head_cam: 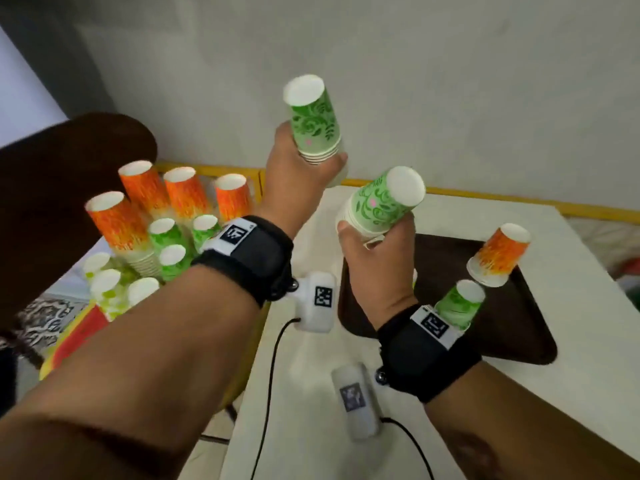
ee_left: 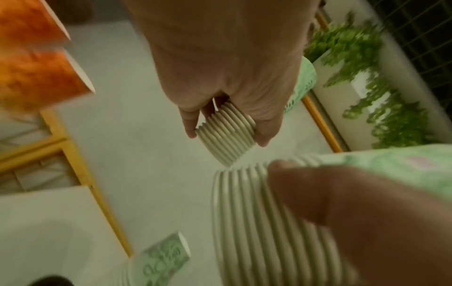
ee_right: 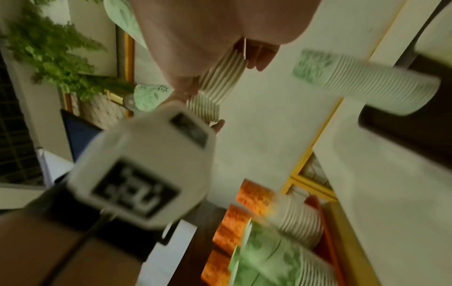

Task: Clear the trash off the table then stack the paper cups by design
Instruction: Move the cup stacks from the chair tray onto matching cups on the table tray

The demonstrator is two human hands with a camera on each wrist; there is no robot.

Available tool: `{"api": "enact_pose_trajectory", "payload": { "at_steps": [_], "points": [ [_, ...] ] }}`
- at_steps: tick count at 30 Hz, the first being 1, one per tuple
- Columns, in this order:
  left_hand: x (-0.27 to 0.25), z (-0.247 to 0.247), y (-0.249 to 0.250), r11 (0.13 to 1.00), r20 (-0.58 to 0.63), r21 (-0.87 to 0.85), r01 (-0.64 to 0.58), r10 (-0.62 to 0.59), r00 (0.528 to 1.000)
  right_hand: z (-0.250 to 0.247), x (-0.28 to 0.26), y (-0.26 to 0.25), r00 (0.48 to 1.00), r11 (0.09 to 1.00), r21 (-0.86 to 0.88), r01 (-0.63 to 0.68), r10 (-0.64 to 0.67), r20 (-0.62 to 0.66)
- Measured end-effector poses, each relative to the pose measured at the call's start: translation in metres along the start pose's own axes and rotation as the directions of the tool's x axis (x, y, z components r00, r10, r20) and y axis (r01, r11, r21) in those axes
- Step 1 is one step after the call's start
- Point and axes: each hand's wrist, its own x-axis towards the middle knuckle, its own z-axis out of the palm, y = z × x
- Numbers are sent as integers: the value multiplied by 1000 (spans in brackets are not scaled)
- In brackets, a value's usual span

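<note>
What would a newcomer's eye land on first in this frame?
Two stacks of green floral paper cups held upside down in mid-air: the left hand grips the higher stack, the right hand the lower stack, above the white table. Next, the cluster of orange cup stacks at far left, and one orange stack on the dark brown tray.

A plain domestic room was suggested: a white desk [head_cam: 433, 216] was set against a bare grey wall [head_cam: 415, 81], leafy green plants [ee_left: 362, 63] were seen beside a dark grid-patterned window [ee_right: 14, 135], and patterned floor covering [head_cam: 45, 320] lay below.
</note>
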Motion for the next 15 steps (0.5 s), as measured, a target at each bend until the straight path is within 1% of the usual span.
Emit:
{"api": "enact_pose_trajectory", "payload": {
  "at_steps": [3,6,10,12,15],
  "points": [
    [19,73,1,999,85,12,36,-37,996,-38,30,22,1000,999,-43,-16,15,-28],
    [31,121,-13,994,176,88,61,-76,981,-68,50,40,999,996,-84,-21,18,-38],
    [30,152,-35,976,243,173,130,-170,955,-90,66,61,997,994,-87,-59,54,-64],
    [28,158,-45,971,261,205,121,-173,950,-95,73,67,994,993,-93,-75,67,-84],
    [28,165,-52,971,269,226,84,-145,952,-96,82,72,993,994,-85,-76,68,-91]
  ]
}}
